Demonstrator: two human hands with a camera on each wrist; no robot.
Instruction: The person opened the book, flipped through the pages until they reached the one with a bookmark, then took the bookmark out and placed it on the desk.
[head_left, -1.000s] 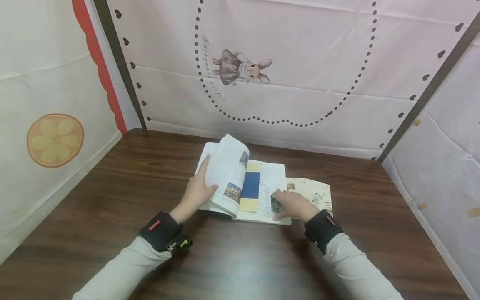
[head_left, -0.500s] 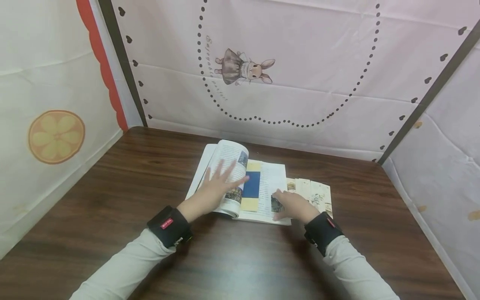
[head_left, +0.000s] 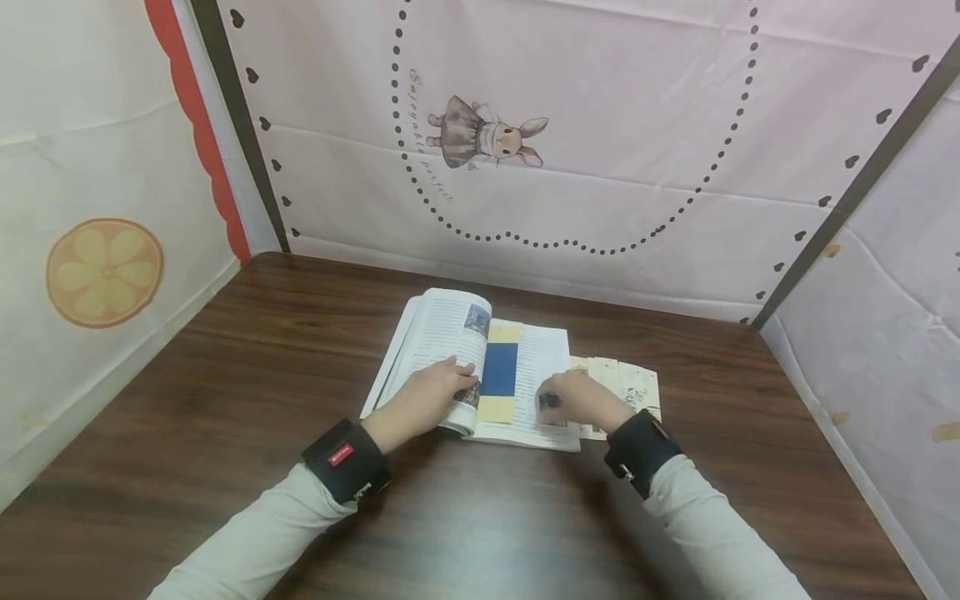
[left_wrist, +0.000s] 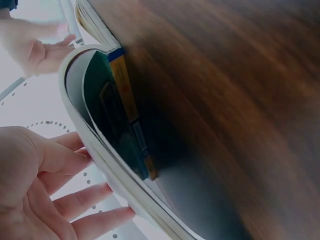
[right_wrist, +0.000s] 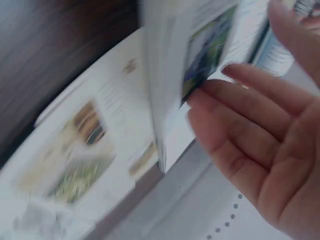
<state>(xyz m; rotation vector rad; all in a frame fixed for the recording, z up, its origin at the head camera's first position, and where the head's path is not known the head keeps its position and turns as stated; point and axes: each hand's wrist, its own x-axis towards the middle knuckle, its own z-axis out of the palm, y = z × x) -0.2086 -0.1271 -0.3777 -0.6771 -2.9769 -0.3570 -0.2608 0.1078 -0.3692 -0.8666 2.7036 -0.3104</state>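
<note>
An open book (head_left: 442, 329) lies at the middle of the dark wooden table (head_left: 225, 375). A blue and yellow strip (head_left: 498, 371) lies along its gutter. My left hand (head_left: 438, 390) presses flat on the bulging left pages, fingers straight. In the left wrist view these fingers (left_wrist: 75, 200) lie against the curved pages (left_wrist: 100, 165), above the book's green cover (left_wrist: 125, 100). My right hand (head_left: 573, 400) rests on the lower right page, fingertips by a small dark picture. The right wrist view is blurred; my fingers (right_wrist: 250, 110) touch a page (right_wrist: 200, 50) there.
Several pale illustrated cards (head_left: 633, 385) lie fanned on the table just right of the book, partly under my right wrist. Fabric walls close the table at left, back and right; one shows a rabbit picture (head_left: 487, 137).
My left hand has moved from behind the raised left pages onto them and pushed them down flatter. The right hand stays on the right page, shifted slightly.
</note>
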